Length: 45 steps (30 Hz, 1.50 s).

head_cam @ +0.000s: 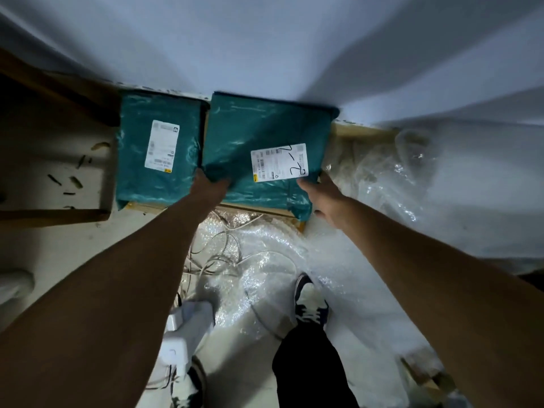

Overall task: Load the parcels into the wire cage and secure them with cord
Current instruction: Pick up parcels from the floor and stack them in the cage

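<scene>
Both hands point(210, 185) point(323, 195) hold a teal parcel point(253, 128).

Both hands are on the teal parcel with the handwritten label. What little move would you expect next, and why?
Probably a lift straight up. The left hand grips the near left edge of the right teal parcel, and the right hand holds its near right corner. It lies beside the other teal parcel, so raising it should clear that one. No wire cage shows here.
</scene>
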Available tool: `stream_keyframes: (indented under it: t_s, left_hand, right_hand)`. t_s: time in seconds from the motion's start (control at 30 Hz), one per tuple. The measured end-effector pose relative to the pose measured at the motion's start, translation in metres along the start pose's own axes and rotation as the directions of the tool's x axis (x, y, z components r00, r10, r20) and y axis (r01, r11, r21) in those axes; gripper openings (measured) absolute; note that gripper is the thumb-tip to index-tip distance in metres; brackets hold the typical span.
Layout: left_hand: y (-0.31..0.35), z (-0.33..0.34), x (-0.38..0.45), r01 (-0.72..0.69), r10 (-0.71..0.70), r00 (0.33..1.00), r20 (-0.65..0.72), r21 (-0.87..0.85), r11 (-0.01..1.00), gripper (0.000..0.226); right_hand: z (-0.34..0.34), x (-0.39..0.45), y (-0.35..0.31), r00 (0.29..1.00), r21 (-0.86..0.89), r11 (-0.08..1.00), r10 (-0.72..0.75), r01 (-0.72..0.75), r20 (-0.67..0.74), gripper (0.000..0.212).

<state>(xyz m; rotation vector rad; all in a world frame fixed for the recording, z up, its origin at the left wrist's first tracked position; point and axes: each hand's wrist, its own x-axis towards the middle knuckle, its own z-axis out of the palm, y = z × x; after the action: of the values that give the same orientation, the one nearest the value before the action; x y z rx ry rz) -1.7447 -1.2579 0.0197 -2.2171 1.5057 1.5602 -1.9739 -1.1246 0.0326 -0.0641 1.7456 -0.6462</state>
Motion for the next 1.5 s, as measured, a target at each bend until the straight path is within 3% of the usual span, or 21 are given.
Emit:
stream_keyframes:
  t_s: [0.1, 0.23, 0.4, 0.67, 0.87, 1.0, 1.1, 1.23, 1.4, 1.5]
  left_hand:
    - [-0.007, 0.006, 0.005, 0.024, -0.025, 1.0, -0.009, -0.096, 0.995, 0.091]
    - [-0.022, 0.006, -0.026, 0.046, -0.054, 0.998, -0.029, -0.221, 0.974, 0.05]
    - [-0.01, -0.013, -0.104, 0.009, -0.023, 0.999, -0.038, -0.319, 0.948, 0.03]
    - [0.049, -0.121, -0.258, -0.117, 0.131, 0.991, 0.039, -0.26, 0.959, 0.028]
    - [0.11, -0.218, -0.383, -0.25, 0.286, 0.956, 0.07, -0.321, 0.913, 0.026]
    - [0.147, -0.266, -0.468, -0.431, 0.493, 0.863, 0.11, -0.35, 0.832, 0.052]
    - [0.171, -0.283, -0.527, -0.515, 0.583, 0.797, 0.159, -0.326, 0.793, 0.042]
    - [0.199, -0.269, -0.607, -0.65, 0.701, 0.685, 0.197, -0.268, 0.711, 0.044]
    - [0.201, -0.204, -0.715, -0.749, 0.76, 0.565, 0.321, -0.187, 0.636, 0.049]
    - [0.174, -0.141, -0.794, -0.788, 0.756, 0.487, 0.437, -0.153, 0.596, 0.051]
  right_hand:
    - [0.008, 0.013, 0.009, 0.998, 0.125, 0.991, 0.044, -0.038, -0.048, 0.049]
    - [-0.011, -0.004, 0.021, 0.997, 0.219, 0.975, 0.052, -0.037, -0.064, 0.04]
    - [-0.04, -0.07, 0.028, 0.995, 0.225, 0.971, 0.09, -0.079, -0.037, 0.027]
    - [-0.056, -0.277, -0.008, 0.996, 0.295, 0.955, 0.04, -0.014, -0.081, 0.026]
    - [-0.051, -0.457, -0.077, 0.97, 0.281, 0.938, -0.15, 0.201, -0.192, 0.034]
    - [-0.061, -0.571, -0.1, 0.922, 0.289, 0.893, -0.266, 0.345, -0.28, 0.029]
    - [-0.079, -0.641, -0.1, 0.862, 0.23, 0.87, -0.331, 0.436, -0.383, 0.039]
    - [-0.109, -0.721, -0.07, 0.804, 0.238, 0.846, -0.312, 0.478, -0.507, 0.046]
    - [-0.163, -0.808, 0.03, 0.716, 0.273, 0.808, -0.243, 0.523, -0.654, 0.048]
    - [-0.202, -0.865, 0.122, 0.695, 0.368, 0.769, -0.135, 0.523, -0.706, 0.047]
